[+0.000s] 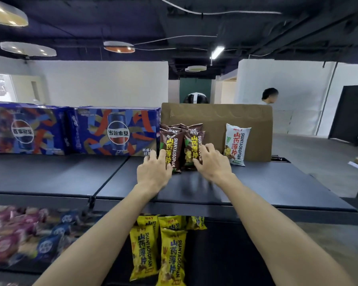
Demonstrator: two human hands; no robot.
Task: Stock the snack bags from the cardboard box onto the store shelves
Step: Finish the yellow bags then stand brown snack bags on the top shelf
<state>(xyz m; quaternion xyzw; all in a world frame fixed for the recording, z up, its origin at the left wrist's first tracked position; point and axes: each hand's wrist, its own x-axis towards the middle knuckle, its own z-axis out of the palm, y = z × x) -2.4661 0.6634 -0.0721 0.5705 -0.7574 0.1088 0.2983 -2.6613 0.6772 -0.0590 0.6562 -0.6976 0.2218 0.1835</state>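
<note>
**Q:** Across the top shelf [50, 178], far side first: what stands there?

**Me:** Two blue cola cartons [74, 131] at far left. Right of them, a brown cardboard box [215, 116] standing on the shelf's far edge. Against its face lean the brown snack bags [181, 145], several of them, upright in two front stacks with more behind. One white snack bag [237, 144] stands apart to the right, also leaning on the box. Lower shelf, near me: yellow snack bags [157, 244].

**Q:** Hands?

**Me:** My left hand [153, 170] is released, fingers spread, tips touching the left brown bag's lower front. My right hand [213, 162] is the same, fingers spread and flat against the right brown bag's lower right edge. Neither grips; both steady the stack.

**Q:** Risks from here?

**Me:** Judgement only. The bags are tall, narrow and puffed with air, so they stand on thin bottom seams. If I lift off unevenly, the front pair may topple toward me or slide on the smooth dark shelf. Pressing too hard low down could kick their bases out.

**Q:** Appearance of the bags?

**Me:** Glossy brown film, yellow characters, "SHANYAOBOPIAN" printed vertically, crimped top seams, undamaged as far as I can see.
</note>
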